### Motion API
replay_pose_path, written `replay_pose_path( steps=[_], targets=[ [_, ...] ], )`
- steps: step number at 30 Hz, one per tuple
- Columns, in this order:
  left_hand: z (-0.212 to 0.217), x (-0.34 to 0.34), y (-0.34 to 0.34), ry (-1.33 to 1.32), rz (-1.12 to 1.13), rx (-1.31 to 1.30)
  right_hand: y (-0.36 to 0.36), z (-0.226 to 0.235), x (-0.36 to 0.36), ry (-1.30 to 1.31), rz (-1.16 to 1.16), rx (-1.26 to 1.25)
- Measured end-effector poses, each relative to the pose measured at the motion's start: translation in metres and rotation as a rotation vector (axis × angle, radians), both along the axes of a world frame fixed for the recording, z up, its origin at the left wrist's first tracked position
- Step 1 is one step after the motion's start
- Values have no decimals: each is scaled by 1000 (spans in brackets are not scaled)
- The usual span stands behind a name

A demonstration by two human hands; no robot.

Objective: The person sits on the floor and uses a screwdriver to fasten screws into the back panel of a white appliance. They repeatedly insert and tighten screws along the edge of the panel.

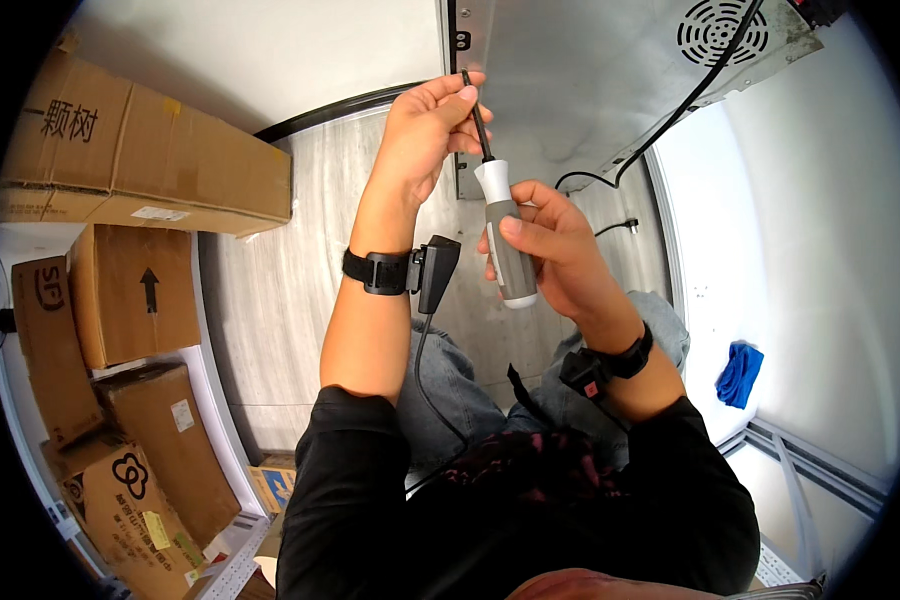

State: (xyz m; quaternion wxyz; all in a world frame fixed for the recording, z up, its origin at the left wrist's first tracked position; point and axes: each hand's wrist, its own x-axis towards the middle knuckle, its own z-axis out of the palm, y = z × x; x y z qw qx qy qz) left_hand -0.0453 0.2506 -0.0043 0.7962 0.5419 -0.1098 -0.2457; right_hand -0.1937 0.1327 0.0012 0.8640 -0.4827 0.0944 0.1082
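A screwdriver (511, 260) with a grey and white handle and a dark shaft is held between my two hands, its tip pointing up and away from me. My right hand (553, 243) wraps around the handle. Near the tip, the fingers of my left hand (422, 128) pinch the shaft. Whether a screw sits between those fingertips is too small to tell. Just beyond my left fingertips is the edge of a metal appliance panel (580, 110), which has a round slotted vent (722, 33).
A black cable (660, 132) hangs across the panel, and a plug (630, 226) lies on the floor to the right. Cardboard boxes (185, 150) are stacked along the left. A blue cloth (739, 375) rests on a white surface at the right.
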Motion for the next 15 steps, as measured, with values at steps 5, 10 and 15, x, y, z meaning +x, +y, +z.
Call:
replay_pose_path(
  steps=[5, 10, 15],
  targets=[
    [6, -3, 2, -48, -39, 114, 8, 1, 2, -82, -68, -316],
    [-1, 2, 3, -46, -86, 58, 2, 10, -2, -38, 179, 75],
    [0, 2, 7, -7, -111, 27, -13, 2, -1, -38, 334, 132]
  ],
)
